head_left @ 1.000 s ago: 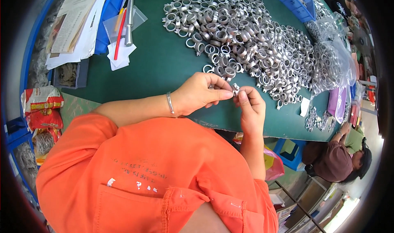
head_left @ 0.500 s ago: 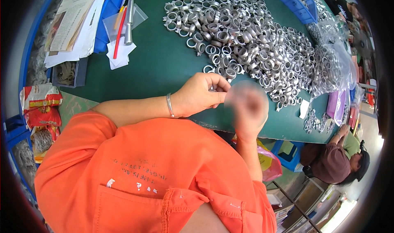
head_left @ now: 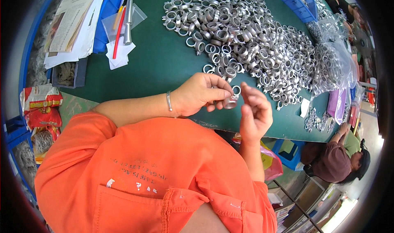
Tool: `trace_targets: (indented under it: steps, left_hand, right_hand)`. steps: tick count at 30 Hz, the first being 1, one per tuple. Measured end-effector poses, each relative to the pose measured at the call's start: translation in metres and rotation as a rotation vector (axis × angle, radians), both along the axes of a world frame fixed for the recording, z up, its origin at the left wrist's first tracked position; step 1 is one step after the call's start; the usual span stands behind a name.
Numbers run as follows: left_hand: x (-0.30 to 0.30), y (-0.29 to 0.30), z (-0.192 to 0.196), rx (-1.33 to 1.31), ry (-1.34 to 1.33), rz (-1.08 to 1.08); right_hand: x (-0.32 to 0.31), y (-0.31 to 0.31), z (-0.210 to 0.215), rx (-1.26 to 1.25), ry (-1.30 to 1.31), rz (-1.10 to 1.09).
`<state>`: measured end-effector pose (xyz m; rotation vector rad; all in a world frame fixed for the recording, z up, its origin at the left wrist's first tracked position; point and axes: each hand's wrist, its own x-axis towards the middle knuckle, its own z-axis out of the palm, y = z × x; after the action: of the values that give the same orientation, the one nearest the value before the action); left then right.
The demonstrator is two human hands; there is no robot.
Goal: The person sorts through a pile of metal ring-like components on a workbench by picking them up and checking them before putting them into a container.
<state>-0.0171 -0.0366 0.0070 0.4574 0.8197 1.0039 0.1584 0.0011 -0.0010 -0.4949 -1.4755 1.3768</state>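
My left hand [head_left: 201,92], with a silver bangle on its wrist, pinches a small grey metal ring [head_left: 230,104] between thumb and fingers in front of my chest. A second ring [head_left: 236,89] stands right above it at the fingertips; whether the two are joined I cannot tell. My right hand [head_left: 256,113] is just to the right, thumb and fingers apart, with nothing visible in it. Its fingertips are close to the upper ring. Beyond both hands a large heap of similar metal rings [head_left: 250,40] spreads over the green tabletop [head_left: 147,65].
Left on the table are papers [head_left: 76,19], a red pen [head_left: 119,34], a metal rod [head_left: 129,19] and a grey bin [head_left: 69,73]. A blue bin [head_left: 295,1] stands at the far right, near a clear bag of rings [head_left: 330,67]. Another person [head_left: 328,161] sits at the right.
My right hand, blurred and close against the left fingers before, has drawn back a little to the right and opened. The rings at my left fingertips now show clearly.
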Motion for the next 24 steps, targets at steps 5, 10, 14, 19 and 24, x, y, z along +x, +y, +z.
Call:
trace_targets:
  steps: [5, 10, 14, 19, 24]
  left_hand:
    - [0.018, -0.002, -0.022, -0.152, -0.217, 0.054]
    - [0.012, -0.002, -0.015, -0.101, -0.223, 0.046]
    - [-0.002, -0.001, -0.005, -0.081, -0.164, 0.126]
    - [-0.004, 0.003, -0.003, -0.028, -0.007, 0.01]
    - [0.0, 0.003, 0.005, -0.079, 0.107, -0.148]
  right_hand:
    - [-0.027, -0.005, -0.003, 0.32, -0.402, -0.048]
    - [-0.036, -0.001, -0.005, -0.046, 0.05, -0.124]
    - [-0.002, 0.03, -0.006, 0.084, -0.782, -0.33]
    - [0.006, 0.023, -0.006, 0.119, -0.91, -0.236]
    - [-0.003, 0.01, -0.002, 0.026, -0.477, -0.24]
